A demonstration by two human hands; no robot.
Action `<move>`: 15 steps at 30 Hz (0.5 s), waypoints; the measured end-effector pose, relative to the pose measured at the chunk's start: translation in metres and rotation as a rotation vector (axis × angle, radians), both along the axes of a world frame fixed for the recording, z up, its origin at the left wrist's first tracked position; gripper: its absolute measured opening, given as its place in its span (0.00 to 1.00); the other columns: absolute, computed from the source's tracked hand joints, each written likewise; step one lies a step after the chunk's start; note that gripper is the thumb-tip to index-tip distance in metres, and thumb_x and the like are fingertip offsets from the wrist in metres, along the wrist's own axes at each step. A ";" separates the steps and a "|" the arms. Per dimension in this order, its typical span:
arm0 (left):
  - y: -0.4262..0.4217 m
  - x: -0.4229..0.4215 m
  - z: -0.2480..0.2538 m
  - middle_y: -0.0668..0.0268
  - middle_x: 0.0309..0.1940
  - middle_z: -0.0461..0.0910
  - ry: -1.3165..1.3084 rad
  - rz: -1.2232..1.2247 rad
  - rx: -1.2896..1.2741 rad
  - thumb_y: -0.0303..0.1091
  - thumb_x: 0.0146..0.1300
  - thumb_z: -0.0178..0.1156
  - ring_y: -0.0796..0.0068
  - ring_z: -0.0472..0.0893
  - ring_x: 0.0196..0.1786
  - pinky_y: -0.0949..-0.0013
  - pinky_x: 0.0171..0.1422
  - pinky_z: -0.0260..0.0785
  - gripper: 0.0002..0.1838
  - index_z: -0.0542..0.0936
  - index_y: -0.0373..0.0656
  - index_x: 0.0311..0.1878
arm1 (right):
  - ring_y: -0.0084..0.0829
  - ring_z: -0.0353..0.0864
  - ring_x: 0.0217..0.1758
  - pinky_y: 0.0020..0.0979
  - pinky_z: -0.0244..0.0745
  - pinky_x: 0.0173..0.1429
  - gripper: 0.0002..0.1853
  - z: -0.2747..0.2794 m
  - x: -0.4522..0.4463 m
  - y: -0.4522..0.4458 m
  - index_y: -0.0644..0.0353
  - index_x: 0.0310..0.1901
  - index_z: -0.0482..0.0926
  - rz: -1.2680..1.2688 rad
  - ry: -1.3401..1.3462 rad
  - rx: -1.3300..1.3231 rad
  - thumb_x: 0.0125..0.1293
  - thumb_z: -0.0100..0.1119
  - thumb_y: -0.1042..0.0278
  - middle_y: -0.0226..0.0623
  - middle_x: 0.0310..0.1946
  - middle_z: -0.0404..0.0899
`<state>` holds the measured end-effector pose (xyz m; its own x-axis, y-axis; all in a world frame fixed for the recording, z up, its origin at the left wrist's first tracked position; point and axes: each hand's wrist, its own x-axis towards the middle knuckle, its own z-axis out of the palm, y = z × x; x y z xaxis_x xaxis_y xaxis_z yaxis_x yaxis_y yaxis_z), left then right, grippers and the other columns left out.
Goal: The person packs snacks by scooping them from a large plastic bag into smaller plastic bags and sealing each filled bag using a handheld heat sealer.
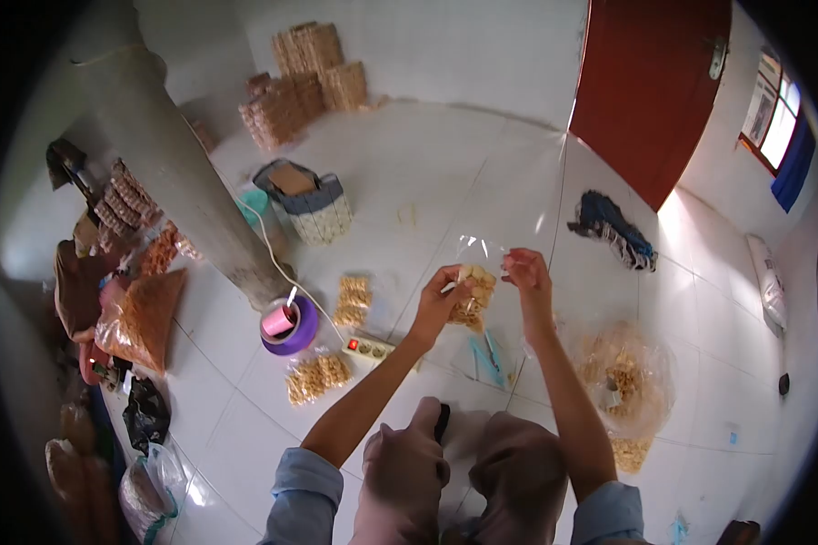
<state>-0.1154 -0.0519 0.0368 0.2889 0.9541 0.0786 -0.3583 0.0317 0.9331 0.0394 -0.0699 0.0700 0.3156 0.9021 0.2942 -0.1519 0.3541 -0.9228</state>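
A small clear plastic bag of light brown snacks (473, 292) is held up in front of me at the middle of the view. My left hand (443, 292) grips the bag's left side, fingers and thumb closed on it. At the bag's upper right is my right hand (525, 270), its fingers bent together near the clear top edge; whether they pinch the film is hard to make out. Below the bag, a light blue tool (491, 359) lies on the floor. A large clear bag with snacks (623, 372) stands right of my right forearm.
Filled packets (318, 377) and more packets (353, 301) lie left, beside a power strip (370, 348) and a purple bowl (302, 338). A pillar (168, 145), a basket (318, 211) and stacked packs (309, 68) are farther off. Dark cloth (613, 227) lies near the red door (650, 91).
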 end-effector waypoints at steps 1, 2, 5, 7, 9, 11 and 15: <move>0.002 -0.003 -0.010 0.70 0.39 0.73 -0.001 -0.001 -0.043 0.34 0.60 0.59 0.81 0.76 0.40 0.76 0.43 0.72 0.17 0.70 0.40 0.50 | 0.20 0.74 0.38 0.24 0.70 0.44 0.09 -0.013 0.009 0.003 0.61 0.42 0.72 0.032 -0.034 -0.032 0.62 0.56 0.69 0.31 0.33 0.75; 0.005 -0.005 -0.023 0.70 0.39 0.73 -0.022 0.016 -0.087 0.35 0.60 0.59 0.81 0.76 0.39 0.76 0.41 0.72 0.16 0.71 0.40 0.49 | 0.22 0.72 0.42 0.27 0.69 0.46 0.13 -0.032 0.024 0.007 0.59 0.45 0.71 0.060 -0.090 -0.074 0.63 0.55 0.61 0.30 0.38 0.75; 0.011 -0.010 -0.073 0.70 0.38 0.74 -0.020 0.067 -0.175 0.36 0.61 0.58 0.82 0.76 0.38 0.75 0.37 0.73 0.16 0.71 0.41 0.49 | 0.22 0.73 0.42 0.27 0.68 0.47 0.13 -0.103 0.056 0.008 0.58 0.45 0.71 0.003 -0.221 -0.307 0.63 0.55 0.61 0.29 0.38 0.75; 0.018 -0.017 -0.117 0.69 0.39 0.74 0.041 0.039 -0.246 0.36 0.62 0.57 0.82 0.76 0.38 0.76 0.38 0.73 0.16 0.70 0.41 0.50 | 0.21 0.73 0.42 0.27 0.68 0.47 0.14 -0.186 0.074 0.009 0.59 0.46 0.71 -0.008 -0.279 -0.422 0.61 0.57 0.62 0.31 0.37 0.75; 0.019 -0.019 -0.156 0.68 0.40 0.74 0.121 0.042 -0.276 0.36 0.62 0.57 0.81 0.76 0.40 0.76 0.40 0.73 0.16 0.69 0.41 0.51 | 0.32 0.73 0.42 0.30 0.70 0.47 0.22 -0.254 0.080 -0.006 0.64 0.46 0.71 0.038 -0.564 -0.614 0.56 0.62 0.58 0.39 0.40 0.73; 0.014 -0.014 -0.191 0.68 0.41 0.74 0.118 0.048 -0.311 0.35 0.62 0.57 0.81 0.76 0.40 0.76 0.40 0.72 0.16 0.69 0.40 0.51 | 0.36 0.72 0.43 0.32 0.70 0.47 0.25 -0.304 0.074 -0.022 0.64 0.48 0.69 0.009 -0.806 -0.631 0.54 0.64 0.56 0.40 0.40 0.72; -0.008 -0.009 -0.236 0.69 0.43 0.73 0.083 0.062 -0.376 0.32 0.61 0.58 0.80 0.76 0.42 0.76 0.43 0.72 0.17 0.69 0.39 0.51 | 0.45 0.68 0.47 0.39 0.69 0.47 0.33 -0.338 0.052 -0.024 0.66 0.51 0.65 -0.051 -1.159 -0.537 0.49 0.66 0.53 0.44 0.42 0.68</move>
